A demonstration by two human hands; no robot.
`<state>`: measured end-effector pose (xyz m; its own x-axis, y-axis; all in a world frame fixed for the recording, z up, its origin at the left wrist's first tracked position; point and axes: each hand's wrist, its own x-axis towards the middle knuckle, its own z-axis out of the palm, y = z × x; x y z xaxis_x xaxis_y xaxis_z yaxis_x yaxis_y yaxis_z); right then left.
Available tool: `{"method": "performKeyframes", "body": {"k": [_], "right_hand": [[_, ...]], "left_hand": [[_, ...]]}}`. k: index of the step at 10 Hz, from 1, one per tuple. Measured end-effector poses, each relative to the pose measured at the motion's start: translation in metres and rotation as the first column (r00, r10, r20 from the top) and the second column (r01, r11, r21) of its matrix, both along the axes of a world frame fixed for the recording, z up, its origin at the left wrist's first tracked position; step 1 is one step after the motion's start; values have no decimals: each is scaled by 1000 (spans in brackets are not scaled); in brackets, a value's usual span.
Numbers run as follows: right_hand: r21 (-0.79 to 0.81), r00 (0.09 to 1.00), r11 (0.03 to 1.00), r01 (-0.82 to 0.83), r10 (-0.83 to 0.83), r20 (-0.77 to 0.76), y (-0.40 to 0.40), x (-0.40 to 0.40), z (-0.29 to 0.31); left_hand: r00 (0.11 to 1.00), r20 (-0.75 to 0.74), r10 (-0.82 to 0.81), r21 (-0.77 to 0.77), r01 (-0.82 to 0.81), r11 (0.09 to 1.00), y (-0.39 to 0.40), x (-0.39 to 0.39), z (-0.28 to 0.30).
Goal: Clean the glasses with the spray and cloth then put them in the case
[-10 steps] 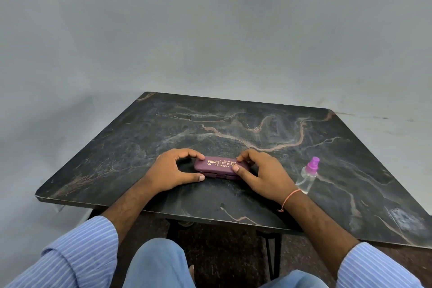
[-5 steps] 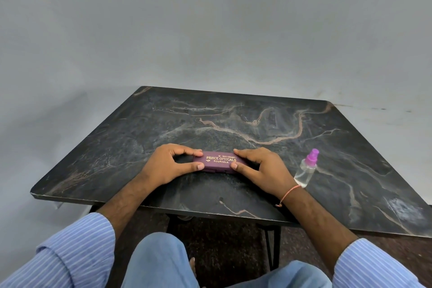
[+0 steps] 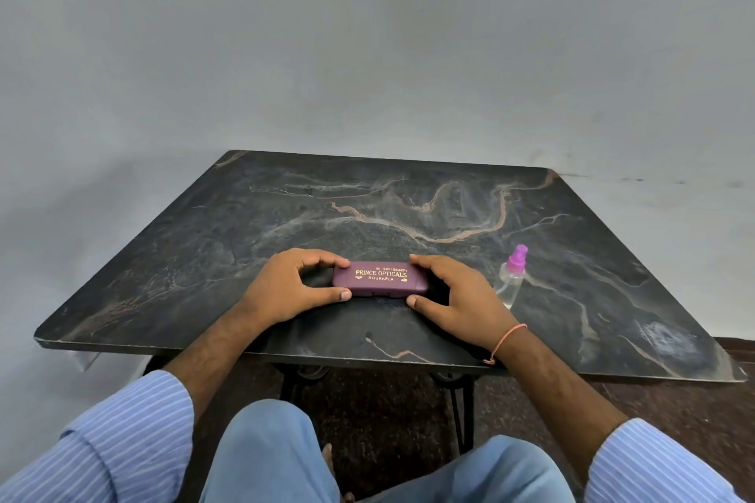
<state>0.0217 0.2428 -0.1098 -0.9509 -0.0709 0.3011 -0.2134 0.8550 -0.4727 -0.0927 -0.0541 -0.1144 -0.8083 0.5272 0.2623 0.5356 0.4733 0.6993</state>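
Left hand (image 3: 286, 286) and right hand (image 3: 457, 294) gripping one closed purple case (image 3: 380, 279), one spray bottle (image 3: 512, 278) nearby

A dark marble-patterned table (image 3: 286, 216) on black metal legs (image 3: 461, 412) stands against a plain grey wall (image 3: 367, 53).

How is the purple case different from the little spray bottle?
The glasses case lies flat and long on the table; the spray bottle stands up, leaning a bit in this view. The glasses case is solid purple with gold letters; the spray bottle is see-through with a pink-purple top. The left hand and right hand grip the glasses case's ends; nobody touches the spray bottle. Both sit on the table.
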Motion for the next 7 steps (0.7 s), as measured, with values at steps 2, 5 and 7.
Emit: {"method": "performKeyframes", "body": {"k": [2, 5, 7], "right_hand": [[46, 999, 997, 54, -54, -3, 18, 24, -5], [78, 993, 991, 104, -108, 44, 30, 45, -2], [110, 989, 986, 129, -136, 65, 24, 47, 2]], "left_hand": [[1000, 19, -7, -10, 7, 1000, 27, 14, -1], [999, 46, -6, -52, 9, 999, 39, 27, 1], [992, -125, -11, -230, -18, 973, 42, 36, 7]]}}
